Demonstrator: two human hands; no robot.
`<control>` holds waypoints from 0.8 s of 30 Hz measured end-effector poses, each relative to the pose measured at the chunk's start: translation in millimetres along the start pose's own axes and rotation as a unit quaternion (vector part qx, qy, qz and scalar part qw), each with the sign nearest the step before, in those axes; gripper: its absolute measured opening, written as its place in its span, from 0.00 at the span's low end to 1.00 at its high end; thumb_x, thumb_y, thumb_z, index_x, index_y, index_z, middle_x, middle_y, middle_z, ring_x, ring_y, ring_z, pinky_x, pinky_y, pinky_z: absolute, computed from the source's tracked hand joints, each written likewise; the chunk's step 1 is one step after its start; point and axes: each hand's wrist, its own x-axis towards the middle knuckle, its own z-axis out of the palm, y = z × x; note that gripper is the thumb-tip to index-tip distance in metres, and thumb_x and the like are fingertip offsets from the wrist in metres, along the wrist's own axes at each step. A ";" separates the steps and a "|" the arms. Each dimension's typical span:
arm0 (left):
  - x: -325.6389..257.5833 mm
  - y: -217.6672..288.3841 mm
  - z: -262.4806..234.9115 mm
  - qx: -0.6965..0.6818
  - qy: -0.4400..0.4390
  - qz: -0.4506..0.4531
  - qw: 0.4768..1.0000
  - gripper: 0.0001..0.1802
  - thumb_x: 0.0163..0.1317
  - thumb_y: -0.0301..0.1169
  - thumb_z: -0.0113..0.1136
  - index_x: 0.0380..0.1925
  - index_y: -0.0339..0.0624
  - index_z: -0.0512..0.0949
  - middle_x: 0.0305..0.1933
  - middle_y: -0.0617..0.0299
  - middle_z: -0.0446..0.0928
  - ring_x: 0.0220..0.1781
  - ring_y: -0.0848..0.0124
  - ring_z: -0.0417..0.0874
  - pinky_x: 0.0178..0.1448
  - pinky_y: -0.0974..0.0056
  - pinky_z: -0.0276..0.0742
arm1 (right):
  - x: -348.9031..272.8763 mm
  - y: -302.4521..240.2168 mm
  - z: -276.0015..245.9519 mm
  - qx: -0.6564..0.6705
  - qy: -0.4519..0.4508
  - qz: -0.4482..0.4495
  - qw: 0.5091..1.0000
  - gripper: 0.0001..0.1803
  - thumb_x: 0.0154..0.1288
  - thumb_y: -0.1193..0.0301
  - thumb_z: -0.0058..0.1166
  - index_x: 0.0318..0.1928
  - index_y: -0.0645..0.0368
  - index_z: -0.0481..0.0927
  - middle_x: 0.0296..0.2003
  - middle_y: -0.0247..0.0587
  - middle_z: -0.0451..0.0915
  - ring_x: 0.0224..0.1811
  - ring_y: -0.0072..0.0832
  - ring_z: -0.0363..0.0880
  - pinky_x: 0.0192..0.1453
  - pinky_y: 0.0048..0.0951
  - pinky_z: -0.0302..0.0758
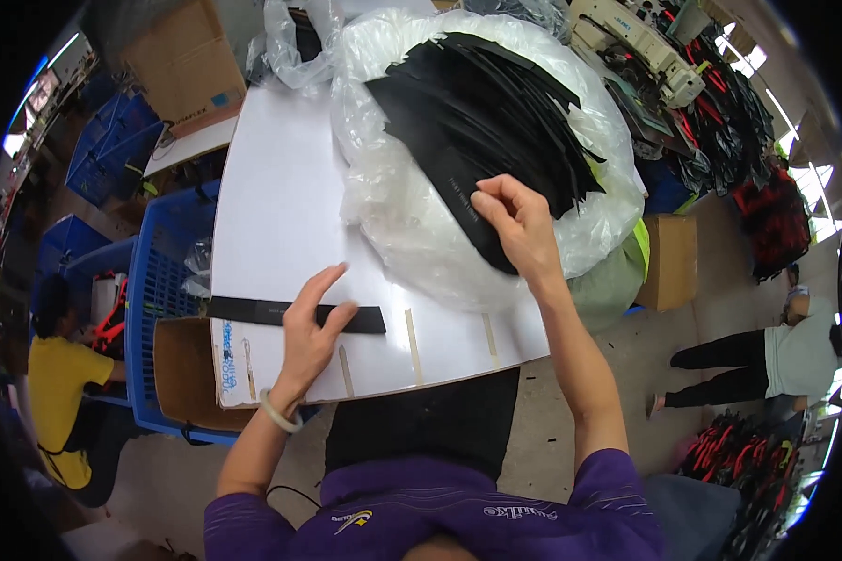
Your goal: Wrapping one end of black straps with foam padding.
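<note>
Left hand point(311, 323) lies flat, fingers spread, pinning a black strip point(253, 311) near the worktop's point(281, 187) front left edge. Right hand point(517, 224) pinches the near end of another strip on the black pile point(482, 112), in a clear plastic bag point(402, 224) toward the back right. Strips look thin, light, floppy, prob. slick; best taken by one end, peeled off singly.

Left hand point(311, 323) covers the middle of the black strip point(253, 310) on the bench point(281, 187). Right hand point(519, 224) hides part of 1 strip in the black stack point(486, 112); its grip is unclear. Sewing machine point(641, 42) is cut off at the top edge.
</note>
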 end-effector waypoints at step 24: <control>16.3 37.5 118.9 -0.572 -0.017 -0.135 0.809 0.25 0.74 0.30 0.48 0.65 0.26 0.60 0.62 0.37 0.71 0.63 0.46 0.75 0.69 0.47 0.70 | -127.6 16.2 22.5 0.120 0.030 0.148 0.981 0.10 0.58 0.78 0.67 0.37 0.63 0.78 0.30 0.31 0.79 0.32 0.15 0.74 0.36 0.18 0.70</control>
